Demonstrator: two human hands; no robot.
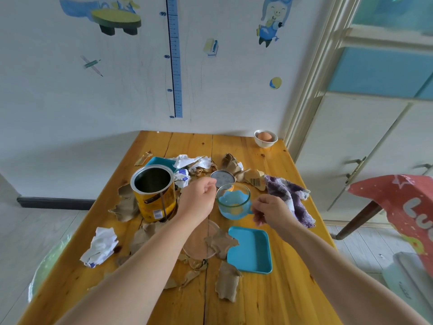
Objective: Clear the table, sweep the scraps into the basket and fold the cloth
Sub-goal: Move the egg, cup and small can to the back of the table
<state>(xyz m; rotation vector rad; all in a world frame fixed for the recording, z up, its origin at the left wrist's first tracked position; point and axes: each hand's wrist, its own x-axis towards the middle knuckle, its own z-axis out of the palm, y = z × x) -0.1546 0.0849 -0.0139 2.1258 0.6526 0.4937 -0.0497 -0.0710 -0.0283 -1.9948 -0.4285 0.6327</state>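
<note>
- The tabletop (269,299) is varnished wooden planks, orange-yellow, with visible grain and knots and a soft sheen.
- The can (153,194) is shiny metal, with a glossy yellow printed label and a dark, dull inside.
- The round lid (222,178) is dull grey metal.
- The cup (233,200) is clear, smooth glass.
- The tray (251,249) is smooth, matt teal plastic.
- The cloth (290,198) is fluffy, purple and white towelling.
- The scraps (227,280) are rough, torn, matt brown cardboard.
- The crumpled paper (100,247) is white and creased.
- The small bowl (266,139) is glossy white ceramic.
</note>
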